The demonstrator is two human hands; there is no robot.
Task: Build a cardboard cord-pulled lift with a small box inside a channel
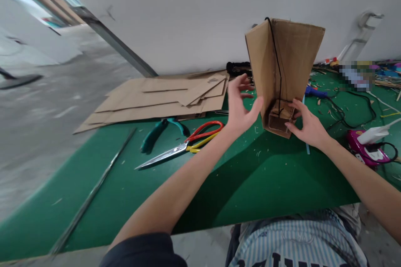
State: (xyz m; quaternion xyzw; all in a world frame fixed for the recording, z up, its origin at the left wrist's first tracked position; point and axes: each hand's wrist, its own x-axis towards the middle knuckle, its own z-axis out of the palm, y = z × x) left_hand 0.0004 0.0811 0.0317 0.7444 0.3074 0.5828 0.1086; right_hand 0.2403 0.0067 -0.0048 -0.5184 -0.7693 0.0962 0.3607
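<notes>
A folded brown cardboard piece (pixel 300 50) stands upright on the table, its two tall panels meeting at a crease. Down its inner side runs a black cord (pixel 277 54), reaching a small cardboard box (pixel 278 123) at the foot. My right hand (pixel 308 127) grips the right side of this little box between thumb and fingers. Beside the left panel, my left hand (pixel 241 106) is open, fingers curved and apart. Its thumb tip is close to the panel's edge; whether it touches, I cannot tell.
Left of my hands lie scissors (pixel 178 149) with red and yellow handles, teal pliers (pixel 156 133), a bundle of thin wires (pixel 97 187) and stacked cardboard sheets (pixel 150 100). To the right are a blue glue gun (pixel 315 91), a magenta power strip (pixel 366 148) and trailing cables.
</notes>
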